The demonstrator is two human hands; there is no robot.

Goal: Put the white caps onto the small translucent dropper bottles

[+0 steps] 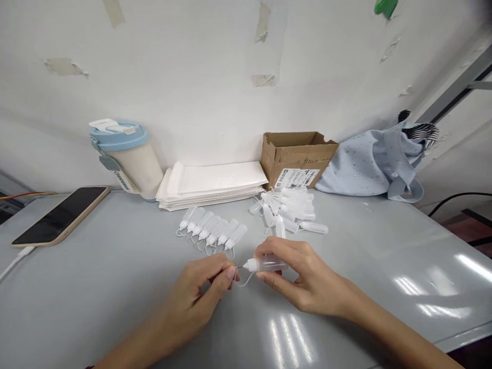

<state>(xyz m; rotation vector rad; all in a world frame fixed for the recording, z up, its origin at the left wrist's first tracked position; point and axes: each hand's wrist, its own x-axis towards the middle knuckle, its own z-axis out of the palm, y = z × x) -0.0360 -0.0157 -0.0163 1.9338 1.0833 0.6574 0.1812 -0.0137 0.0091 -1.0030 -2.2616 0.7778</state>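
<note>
My right hand (300, 274) holds a small clear squeeze bottle (271, 263) on its side, thumb below and fingers above. The bottle has a white top with a thin metal needle tip (240, 267) pointing left. From its neck a thin white strap (246, 283) loops across to my left hand (209, 287). That hand is closed in a pinch at the needle's end; the cap on the strap is mostly hidden by the fingers. Beyond my left hand lies a neat row of several similar bottles (212, 228). Past my right hand is a loose pile of more bottles (295, 205).
A stack of white padded envelopes (215, 179) and an open cardboard box (298, 154) stand against the wall. At left are a tumbler (134, 164) and a phone (63, 212) with a cable. A light blue fabric bag (361, 161) sits at back right on the grey table (126, 277).
</note>
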